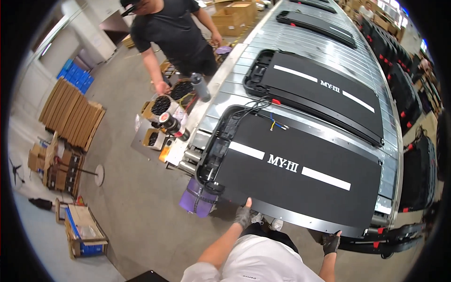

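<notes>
**Both hands on the near edge of the treadmill deck**

My white shirt [263,263] fills the bottom of the view, and my forearms reach up from it. My left hand [243,215], in a dark glove, is pressed against the near edge of the black treadmill deck [300,174], thumb up on the rim, fingers curled under where I cannot see them. My right hand [331,242], also gloved, grips the same edge nearer the right corner, thumb on top, fingers closed around the rim.

The deck lies flat on the roller conveyor [300,42], straight ahead of me and slanting down to the right, its white stripes facing up. A second deck [324,89] sits just beyond it on the line. A purple bag [197,199] hangs below the left corner. Across the conveyor, another person in black [171,33] stands beside a cart of parts [162,124].
</notes>
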Demonstrator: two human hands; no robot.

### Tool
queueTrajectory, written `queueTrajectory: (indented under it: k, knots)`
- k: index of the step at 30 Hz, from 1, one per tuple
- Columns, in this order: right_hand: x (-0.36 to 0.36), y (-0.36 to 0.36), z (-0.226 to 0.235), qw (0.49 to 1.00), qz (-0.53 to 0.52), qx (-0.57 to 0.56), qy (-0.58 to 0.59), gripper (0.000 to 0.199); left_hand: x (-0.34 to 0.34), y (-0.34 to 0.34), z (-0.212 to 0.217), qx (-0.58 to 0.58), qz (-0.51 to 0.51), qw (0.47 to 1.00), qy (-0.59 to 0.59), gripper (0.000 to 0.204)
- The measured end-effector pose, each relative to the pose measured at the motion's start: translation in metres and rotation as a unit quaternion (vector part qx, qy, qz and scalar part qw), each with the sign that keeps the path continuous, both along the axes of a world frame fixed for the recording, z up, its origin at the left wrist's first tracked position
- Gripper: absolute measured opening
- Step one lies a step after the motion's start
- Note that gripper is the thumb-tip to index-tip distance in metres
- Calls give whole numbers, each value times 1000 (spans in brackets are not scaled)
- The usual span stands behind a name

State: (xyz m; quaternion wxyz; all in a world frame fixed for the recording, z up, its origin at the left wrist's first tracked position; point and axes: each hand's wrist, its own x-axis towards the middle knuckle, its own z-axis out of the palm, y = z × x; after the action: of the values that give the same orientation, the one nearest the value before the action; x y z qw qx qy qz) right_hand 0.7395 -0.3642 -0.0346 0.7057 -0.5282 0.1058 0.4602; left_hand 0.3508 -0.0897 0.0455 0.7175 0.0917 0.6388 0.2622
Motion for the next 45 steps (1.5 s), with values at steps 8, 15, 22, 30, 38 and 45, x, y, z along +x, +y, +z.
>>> queueTrajectory:
  k: [8,15,22,30,38,45]
  knots:
    - [30,4,-18,996,-61,57,38,74,14,21,-48,107,96,989,-39,56]
    - [36,44,-32,996,-77,-10,32,80,18,47,-63,74,49,995,-39,66]
    - [29,52,-23,992,74,-101,-32,87,5,47,-56,62,-121,987,80,69]
    - [-76,-45,-117,970,207,-128,16,19,-137,-105,-113,254,-395,877,103,35]
    - [-361,78,-78,835,494,-117,-211,24,-436,-211,-172,200,-291,870,343,29]
    - [-574,176,11,760,610,-92,-204,28,-612,-253,-183,89,-92,939,319,23]
